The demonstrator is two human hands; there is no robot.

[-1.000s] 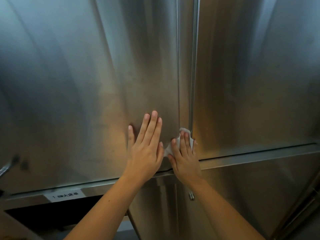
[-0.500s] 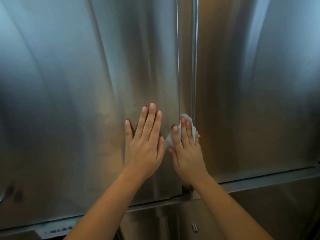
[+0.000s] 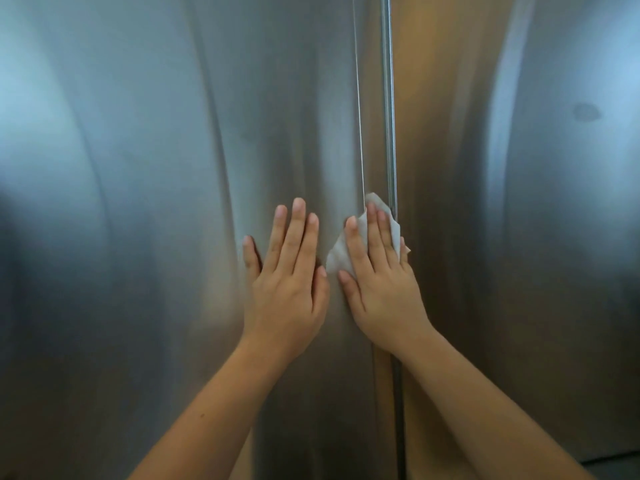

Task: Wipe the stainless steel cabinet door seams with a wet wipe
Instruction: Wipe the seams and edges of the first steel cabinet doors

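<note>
A: What's changed since a second ago?

B: Both hands have travelled up the doors together. The cross seam that ran just under the wrists has dropped away, and only its end shows, far down to the right of the right forearm.

A: Start on the left, then.

B: The left door (image 3: 138,202) fills everything left of the left hand (image 3: 287,275). That hand lies flat on it, fingers straight and holding nothing. I'd say it's bracing.

A: And beside it?

B: Just to its right, nearly touching, the right hand (image 3: 379,271) presses the wipe (image 3: 337,252) against the metal with straight fingers, not curled round it. The wipe pokes out past the fingertips and beside the thumb, and its right edge sits on the upright seam (image 3: 389,98).

A: Right of that?

B: The right door (image 3: 519,237), with a dull smudge (image 3: 585,111) well up and right of the hand.

A: How far along?

B: By my reading, the stretch of seam below the right hand is covered. The long run above the fingertips is left, plus any seams out of view. Whether the cross seam was done, I can't tell.
</note>
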